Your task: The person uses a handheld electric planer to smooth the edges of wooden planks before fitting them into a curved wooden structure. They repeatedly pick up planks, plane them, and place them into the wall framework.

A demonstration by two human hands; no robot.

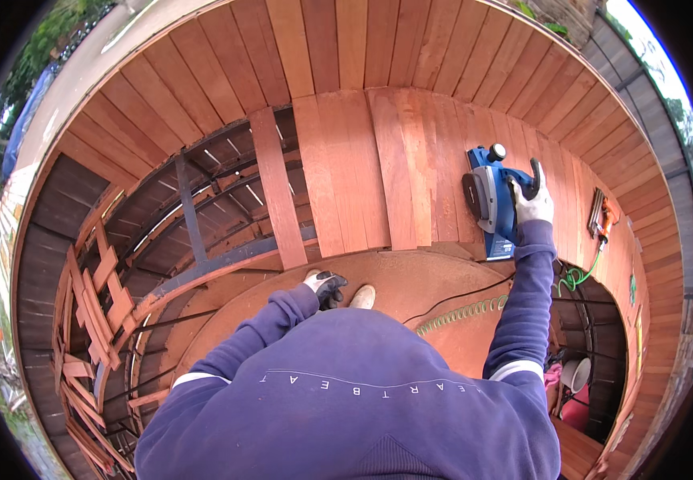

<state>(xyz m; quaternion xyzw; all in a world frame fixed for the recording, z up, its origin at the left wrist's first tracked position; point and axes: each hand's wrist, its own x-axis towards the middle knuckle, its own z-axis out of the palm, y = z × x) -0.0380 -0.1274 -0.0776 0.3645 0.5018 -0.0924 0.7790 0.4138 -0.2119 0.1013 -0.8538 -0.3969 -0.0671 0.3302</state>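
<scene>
My right hand [532, 198], in a black-and-white glove, grips the handle of a blue electric planer [490, 204] on the reddish boards of the curved bench [394, 176], right of centre. An orange nail gun [602, 220] with a green hose [574, 278] lies farther right on the boards. My left hand [326, 288], gloved alike, is low at the centre beside my pale shoe [362, 298], its fingers curled; I cannot make out whether anything is inside them.
An open section of dark framing [186, 200] with one loose-looking plank [278, 184] across it lies left. Wood offcuts [102, 304] are piled at far left. A cable and coiled hose [458, 316] cross the round floor [394, 272]. A white bucket [574, 374] sits lower right.
</scene>
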